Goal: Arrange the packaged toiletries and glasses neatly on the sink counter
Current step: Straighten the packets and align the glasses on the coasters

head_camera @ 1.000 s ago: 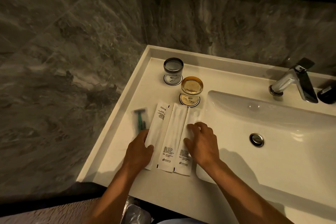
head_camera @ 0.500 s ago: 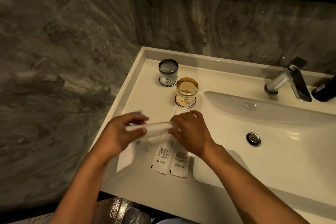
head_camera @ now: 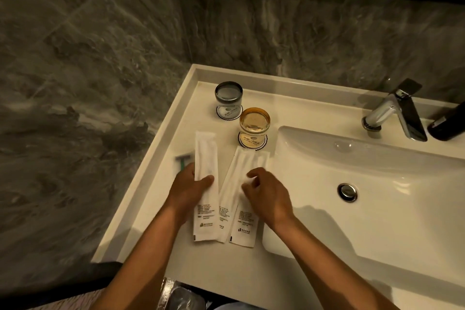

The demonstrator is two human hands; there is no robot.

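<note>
Three long white toiletry packets lie on the white sink counter [head_camera: 156, 211], left of the basin. My left hand [head_camera: 187, 190] grips the leftmost packet [head_camera: 206, 156] with the thumb on top. The middle packet [head_camera: 234, 176] and the right packet [head_camera: 245, 224] lie side by side. Over them hovers my right hand [head_camera: 264, 190], fingertips resting on them, fingers slightly curled. A green razor in clear wrap [head_camera: 182, 160] peeks out left of the held packet. Behind stand two glasses on paper coasters: a grey glass [head_camera: 228, 98] and an amber glass [head_camera: 254, 126].
The basin [head_camera: 377, 166] with a metal drain [head_camera: 347, 192] fills the right side. A chrome faucet [head_camera: 392, 113] and a dark bottle [head_camera: 448, 123] stand at the back right. Marble walls close the left and back. A mirror hangs above.
The packet held up crosswise between both hands half a second ago is now lengthwise at the left in my left hand. My right hand has let go and dropped onto the other two packets.
</note>
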